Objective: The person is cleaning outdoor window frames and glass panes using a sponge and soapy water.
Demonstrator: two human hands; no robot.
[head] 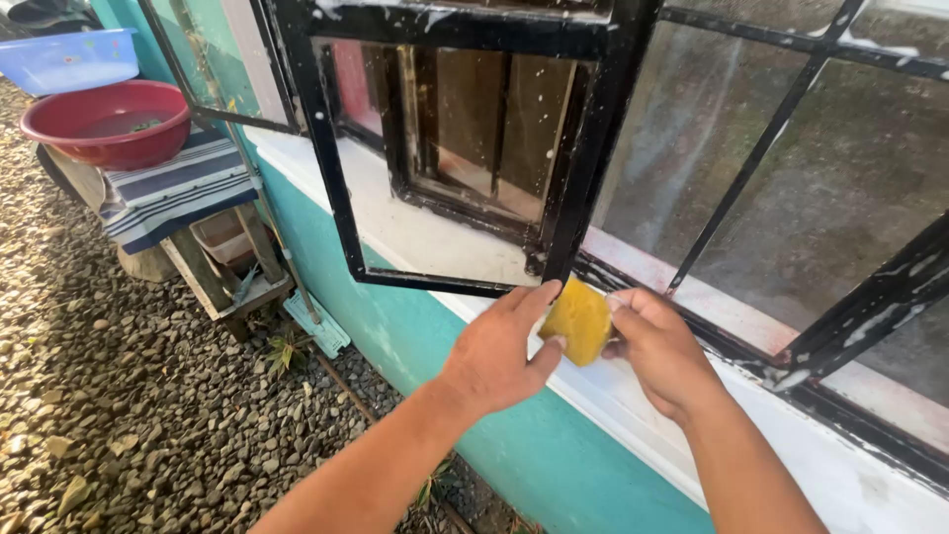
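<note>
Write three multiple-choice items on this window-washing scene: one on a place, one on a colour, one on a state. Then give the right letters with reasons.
1. Where is the yellow sponge?
A. Between the left hand and the right hand, by the white sill
B. In the basin
C. On the gravel

2. What colour is the round basin on the striped cloth?
A. Green
B. Red
C. White

3. How does the black-framed window sash stand?
A. Shut flat
B. Taken off and lying on the ground
C. Swung open outward

Answers:
1 A, fingers of both hands grip the sponge just below the sash corner.
2 B, the bowl is plainly red, beside a blue tub.
3 C, the sash angles away from the wall, its soapy frame standing clear of the sill.
</note>
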